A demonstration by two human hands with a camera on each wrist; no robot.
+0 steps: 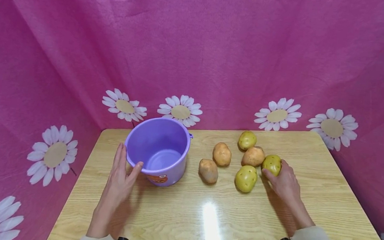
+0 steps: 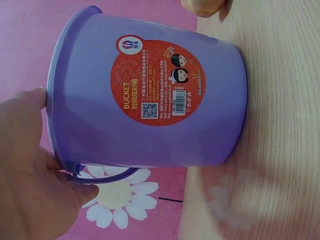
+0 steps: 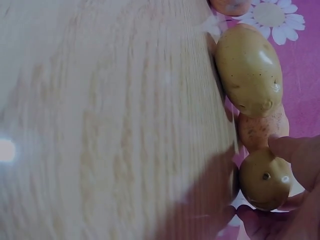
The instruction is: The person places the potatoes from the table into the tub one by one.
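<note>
A purple plastic bucket [image 1: 171, 170] with a red label [image 2: 157, 82] stands upright on the left side of the table. My left hand [image 1: 120, 182] rests against its rim, fingers fairly straight along the outer left side and thumb at the front edge. On the right, my right hand [image 1: 286, 182] grips a yellow-green potato [image 1: 271, 164] between thumb and fingers; in the right wrist view this potato [image 3: 265, 178] appears low and near the table. Beside it lie a brown potato [image 1: 253, 156] and two more yellow-green potatoes, one in front [image 1: 246, 179] and one behind [image 1: 247, 140].
Between the bucket and that group lie two brown potatoes, one farther back [image 1: 222, 154] and one nearer [image 1: 208, 170]. The wooden table [image 1: 245, 224] meets a pink curtain [image 1: 216, 62] with daisies at its back and sides. A thin bucket handle [image 2: 112, 177] hangs by the rim.
</note>
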